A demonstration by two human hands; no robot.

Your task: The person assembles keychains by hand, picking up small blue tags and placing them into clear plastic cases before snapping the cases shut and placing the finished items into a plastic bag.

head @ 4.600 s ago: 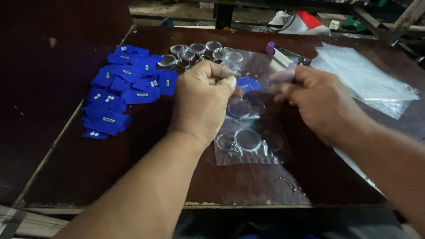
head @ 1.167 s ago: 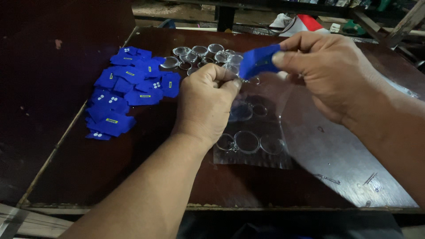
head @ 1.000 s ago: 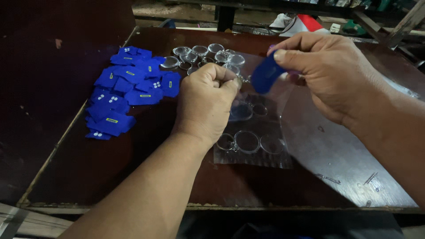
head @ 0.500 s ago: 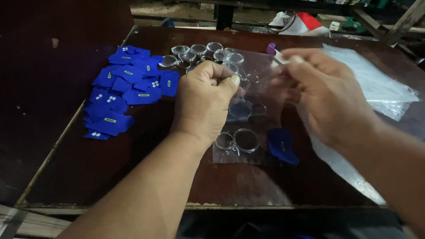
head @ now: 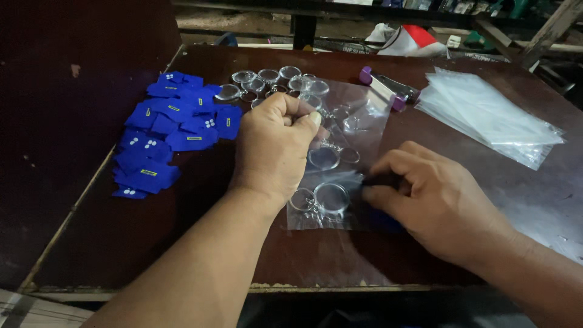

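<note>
Your left hand (head: 276,143) pinches the top of the clear plastic bag (head: 340,158) of round keychains, mid-table. Your right hand (head: 434,200) presses curled fingers on its lower right corner, covering something blue I can't make out. Bare table (head: 152,243) runs to the near edge; blue tags (head: 173,130) crowd the left.

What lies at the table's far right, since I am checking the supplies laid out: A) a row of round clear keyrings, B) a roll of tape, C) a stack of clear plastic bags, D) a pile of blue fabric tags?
C: the stack of clear plastic bags lies at the dark wooden table's far right, while the blue fabric tags are heaped on the left.
</note>
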